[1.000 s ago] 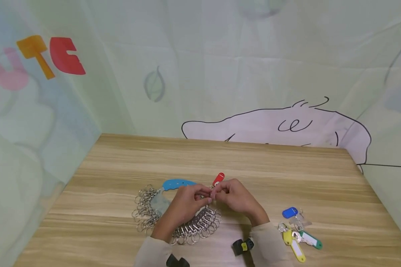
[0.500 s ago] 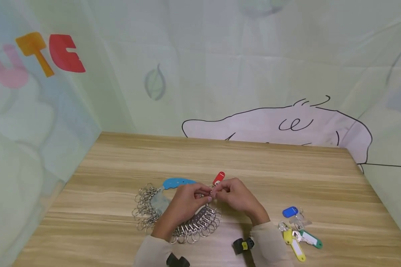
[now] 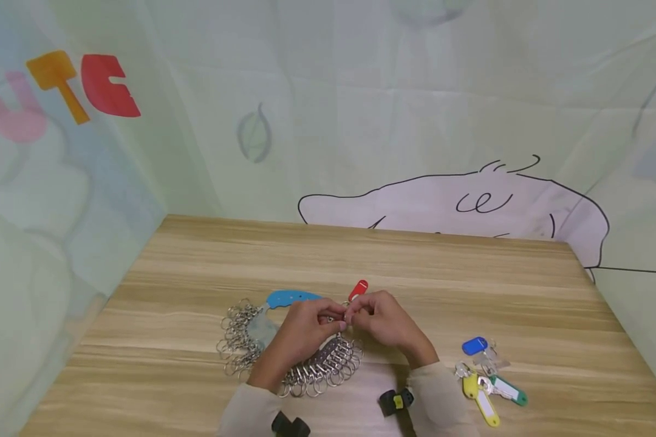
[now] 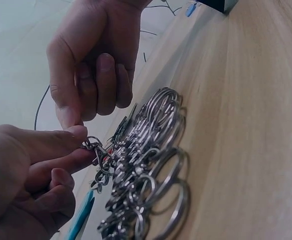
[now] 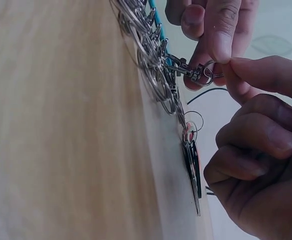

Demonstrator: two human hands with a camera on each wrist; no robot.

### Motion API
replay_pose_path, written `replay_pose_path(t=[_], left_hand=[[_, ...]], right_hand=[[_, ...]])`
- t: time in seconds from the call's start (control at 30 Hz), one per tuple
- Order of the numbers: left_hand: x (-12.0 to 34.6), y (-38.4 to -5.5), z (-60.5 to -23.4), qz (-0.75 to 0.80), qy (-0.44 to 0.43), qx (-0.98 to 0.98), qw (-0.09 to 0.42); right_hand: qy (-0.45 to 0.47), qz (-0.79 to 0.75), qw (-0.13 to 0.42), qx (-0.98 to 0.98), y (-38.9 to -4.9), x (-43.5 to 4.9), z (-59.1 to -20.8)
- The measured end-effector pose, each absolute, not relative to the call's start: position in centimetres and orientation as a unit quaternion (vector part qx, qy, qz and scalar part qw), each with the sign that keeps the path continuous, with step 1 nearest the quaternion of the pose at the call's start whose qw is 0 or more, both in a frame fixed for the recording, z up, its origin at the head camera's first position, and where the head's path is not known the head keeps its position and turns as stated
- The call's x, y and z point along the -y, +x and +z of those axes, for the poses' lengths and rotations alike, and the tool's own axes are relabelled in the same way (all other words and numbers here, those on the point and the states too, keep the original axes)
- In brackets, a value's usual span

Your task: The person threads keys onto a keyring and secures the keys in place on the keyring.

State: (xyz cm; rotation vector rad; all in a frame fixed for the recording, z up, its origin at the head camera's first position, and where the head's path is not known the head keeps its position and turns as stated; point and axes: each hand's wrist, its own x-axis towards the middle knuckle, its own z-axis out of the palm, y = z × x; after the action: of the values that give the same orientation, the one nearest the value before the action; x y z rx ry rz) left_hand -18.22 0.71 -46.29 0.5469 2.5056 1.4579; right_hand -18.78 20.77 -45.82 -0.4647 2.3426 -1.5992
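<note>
Beneath both hands lies a large key ring holder with a blue handle (image 3: 292, 298) and several swivel clasps with split rings (image 3: 328, 370) round its curve. My left hand (image 3: 305, 328) pinches a small split ring (image 5: 209, 73) between thumb and forefinger; a swivel clasp (image 5: 183, 66) hangs on that ring. From the other side, the thumb and forefinger of my right hand (image 3: 387, 318) pinch the same ring, fingertips meeting the left ones. The ring is mostly covered by fingertips in the head view. Just beyond the right fingers lies a red key tag (image 3: 359, 289), partly hidden.
Right of the right forearm lie a blue key tag (image 3: 474, 346), a yellow key tag (image 3: 486, 408) and a green key tag (image 3: 508, 390), bunched with keys and clear plastic pieces (image 3: 491, 363). A printed cloth wall (image 3: 393, 121) stands behind the wooden table (image 3: 197, 255).
Both hands keep their pinch at the ring in nearly the same place. The head view has shifted slightly.
</note>
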Motion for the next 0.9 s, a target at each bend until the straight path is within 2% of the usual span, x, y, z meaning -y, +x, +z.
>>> replay_pose_path(t=[0.6,0.9], left_hand=[[-0.70,-18.40,-46.52,0.521,0.183,-0.826,0.113],[-0.83,-18.16,-46.60,0.531,0.182,-0.819,0.117]], right_hand=[[-0.203,-0.553,0.134,-0.797,-18.85,-21.03,-46.00],[-0.216,-0.561,0.151,-0.784,-18.92,-21.44,-46.06]])
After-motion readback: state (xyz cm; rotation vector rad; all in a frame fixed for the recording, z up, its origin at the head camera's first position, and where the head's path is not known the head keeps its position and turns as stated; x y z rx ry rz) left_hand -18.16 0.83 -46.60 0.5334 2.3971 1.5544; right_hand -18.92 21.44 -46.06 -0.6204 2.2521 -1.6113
